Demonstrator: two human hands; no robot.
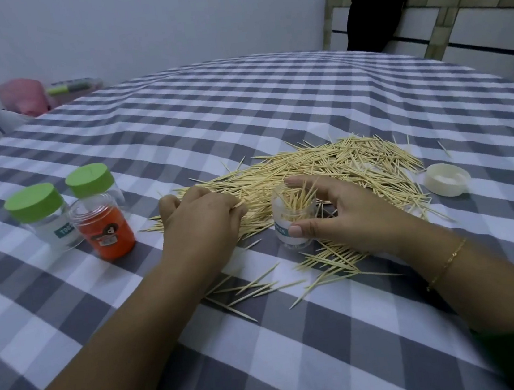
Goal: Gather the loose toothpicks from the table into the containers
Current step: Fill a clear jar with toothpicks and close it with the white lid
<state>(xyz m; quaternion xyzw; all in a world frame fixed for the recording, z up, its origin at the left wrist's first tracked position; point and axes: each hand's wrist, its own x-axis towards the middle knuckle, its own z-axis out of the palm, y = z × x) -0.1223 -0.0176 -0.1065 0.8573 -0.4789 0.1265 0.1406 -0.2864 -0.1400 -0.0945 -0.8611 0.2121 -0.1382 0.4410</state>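
Hundreds of light, stiff, sharp-tipped toothpicks (pixel 310 168): my left hand (pixel 200 218) pinches a few mid-shaft while my right hand (pixel 339 214) loosely cups the open jar (pixel 294 219).

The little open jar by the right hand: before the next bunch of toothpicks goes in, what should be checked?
1. Open jar upright: ok.
2. Right hand steadying it, thumb on the label: ok.
3. Mouth clear: not ok, toothpicks already fan out above the rim.
4. Left hand holding toothpicks: cannot tell how many, its fingers are curled over the pile.
5. White lid off and out of the way: ok.
6. Spare jars: two green-lidded jars closed, orange jar open.
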